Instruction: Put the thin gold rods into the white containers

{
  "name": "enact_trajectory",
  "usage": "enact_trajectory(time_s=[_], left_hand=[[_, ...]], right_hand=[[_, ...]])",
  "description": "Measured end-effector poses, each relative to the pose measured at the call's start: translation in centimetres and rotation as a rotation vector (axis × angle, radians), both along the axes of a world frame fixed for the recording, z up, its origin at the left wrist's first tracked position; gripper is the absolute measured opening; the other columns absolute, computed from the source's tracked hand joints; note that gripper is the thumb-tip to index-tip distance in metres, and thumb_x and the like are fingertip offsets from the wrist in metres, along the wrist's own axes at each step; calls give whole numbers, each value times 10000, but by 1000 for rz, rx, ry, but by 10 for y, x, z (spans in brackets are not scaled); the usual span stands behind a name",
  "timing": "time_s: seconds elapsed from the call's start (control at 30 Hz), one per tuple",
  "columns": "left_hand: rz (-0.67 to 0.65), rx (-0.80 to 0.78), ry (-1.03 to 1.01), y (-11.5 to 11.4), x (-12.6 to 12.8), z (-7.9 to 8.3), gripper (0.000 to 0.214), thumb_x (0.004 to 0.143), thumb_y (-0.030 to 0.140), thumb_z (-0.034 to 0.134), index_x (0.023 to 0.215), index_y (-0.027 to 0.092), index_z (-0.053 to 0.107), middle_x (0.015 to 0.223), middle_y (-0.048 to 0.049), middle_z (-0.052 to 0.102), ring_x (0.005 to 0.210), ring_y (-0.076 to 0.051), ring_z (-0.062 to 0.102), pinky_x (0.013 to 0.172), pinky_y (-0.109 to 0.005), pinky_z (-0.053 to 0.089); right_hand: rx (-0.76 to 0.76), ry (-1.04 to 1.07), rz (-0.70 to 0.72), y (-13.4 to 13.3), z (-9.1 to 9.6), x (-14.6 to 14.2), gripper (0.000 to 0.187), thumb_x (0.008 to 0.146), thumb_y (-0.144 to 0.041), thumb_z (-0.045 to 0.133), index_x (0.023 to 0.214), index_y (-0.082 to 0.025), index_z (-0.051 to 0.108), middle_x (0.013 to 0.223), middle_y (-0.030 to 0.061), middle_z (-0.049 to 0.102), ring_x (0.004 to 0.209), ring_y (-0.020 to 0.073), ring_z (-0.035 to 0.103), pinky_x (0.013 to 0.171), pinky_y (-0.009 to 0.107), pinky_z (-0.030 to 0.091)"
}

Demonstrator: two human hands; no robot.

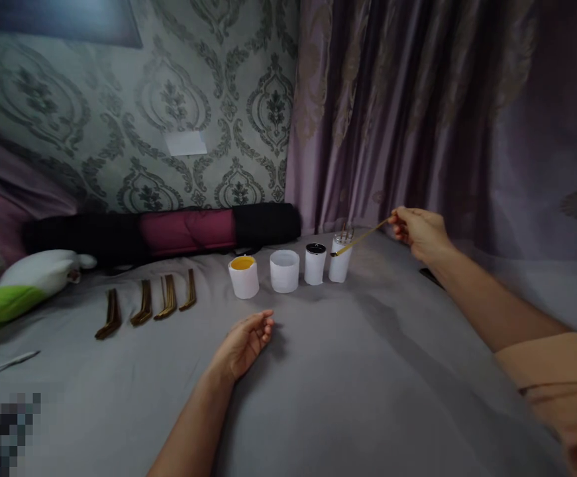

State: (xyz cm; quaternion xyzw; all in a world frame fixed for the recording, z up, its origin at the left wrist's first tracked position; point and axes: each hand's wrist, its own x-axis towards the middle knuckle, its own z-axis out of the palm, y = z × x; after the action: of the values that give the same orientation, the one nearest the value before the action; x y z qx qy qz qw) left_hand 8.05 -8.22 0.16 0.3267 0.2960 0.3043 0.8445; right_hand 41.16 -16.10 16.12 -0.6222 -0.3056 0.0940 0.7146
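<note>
My right hand (420, 232) is raised at the right and pinches the end of a thin golden stick (360, 238). The stick's dark tip rests at the rim of the rightmost white cup (340, 263), which holds several similar sticks. Left of it stand a white cup with a black top (314, 264), an empty-looking white cup (284, 271) and a white cup filled with yellow (244, 276). My left hand (246, 341) lies on the grey sheet in front of the cups, fingers loosely curled, holding nothing.
Several bundles of brown-gold sticks (144, 306) lie in a row at the left on the grey sheet (348, 377). Behind them lies a black-and-pink bolster (179, 232). A green-white soft toy (24, 285) lies far left; purple curtains (442, 112) hang at the right.
</note>
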Motion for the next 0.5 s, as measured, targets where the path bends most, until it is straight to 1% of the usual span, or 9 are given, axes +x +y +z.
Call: enact_trajectory(time_s=[0.13, 0.23, 0.37, 0.5], left_hand=[[1, -7, -1, 0, 0, 0, 149, 768, 130, 509, 894, 84, 573, 704, -49, 571, 567, -59, 530, 492, -156, 431], [2, -3, -1, 1, 0, 1, 146, 770, 131, 506, 889, 83, 576, 708, -51, 574, 572, -60, 535, 497, -156, 435], [4, 2, 0, 1, 0, 0, 145, 766, 127, 510, 886, 85, 579, 709, -49, 575, 570, -60, 535, 498, -156, 436], [8, 1, -2, 1, 0, -1, 144, 771, 128, 506, 889, 84, 575, 707, -53, 579, 572, -62, 539, 508, -161, 444]], right_hand=[[23, -66, -88, 5, 20, 9, 121, 774, -208, 488, 715, -125, 554, 631, 15, 549, 415, 39, 436, 369, 181, 335], [14, -95, -138, 8, 32, 14, 119, 769, -209, 489, 716, -122, 549, 626, 15, 551, 413, 38, 434, 378, 187, 329], [6, -138, -201, 13, 42, 18, 129, 770, -220, 490, 728, -110, 543, 623, 18, 550, 428, 35, 433, 407, 195, 333], [12, -168, -242, 16, 48, 21, 144, 779, -222, 475, 732, -102, 539, 618, 21, 543, 425, 33, 424, 424, 205, 336]])
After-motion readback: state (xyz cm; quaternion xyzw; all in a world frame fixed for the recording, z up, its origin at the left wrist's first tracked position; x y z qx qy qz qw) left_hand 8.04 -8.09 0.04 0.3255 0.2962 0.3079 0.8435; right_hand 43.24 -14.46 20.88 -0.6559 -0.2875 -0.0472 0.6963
